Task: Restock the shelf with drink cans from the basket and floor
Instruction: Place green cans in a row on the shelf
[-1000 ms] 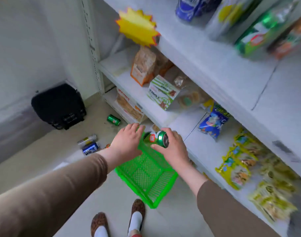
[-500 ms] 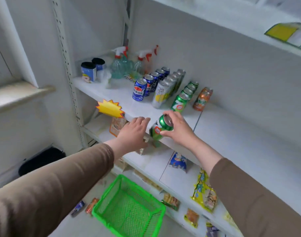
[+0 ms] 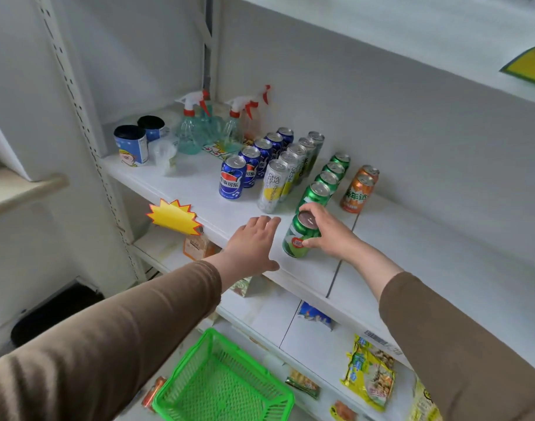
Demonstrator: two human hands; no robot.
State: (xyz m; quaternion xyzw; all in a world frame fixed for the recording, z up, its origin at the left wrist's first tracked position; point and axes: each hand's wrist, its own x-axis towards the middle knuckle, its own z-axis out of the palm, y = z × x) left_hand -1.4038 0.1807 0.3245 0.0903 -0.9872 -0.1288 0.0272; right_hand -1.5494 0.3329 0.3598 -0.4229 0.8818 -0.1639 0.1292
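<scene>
Since the earlier frame the green can [image 3: 301, 235] has come down from mid-air to the shelf [image 3: 442, 253], apparently seated. Right hand [image 3: 327, 230] grips it, axis near upright, tilted slightly, directly before the green row [image 3: 327, 180]. Left hand [image 3: 254, 247] spread flat, holding nothing, just beside it.

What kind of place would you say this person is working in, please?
Probably a small shop or a mock-up of one: white shelving with drink cans in rows, a yellow starburst price tag, and a green shopping basket below.
</scene>
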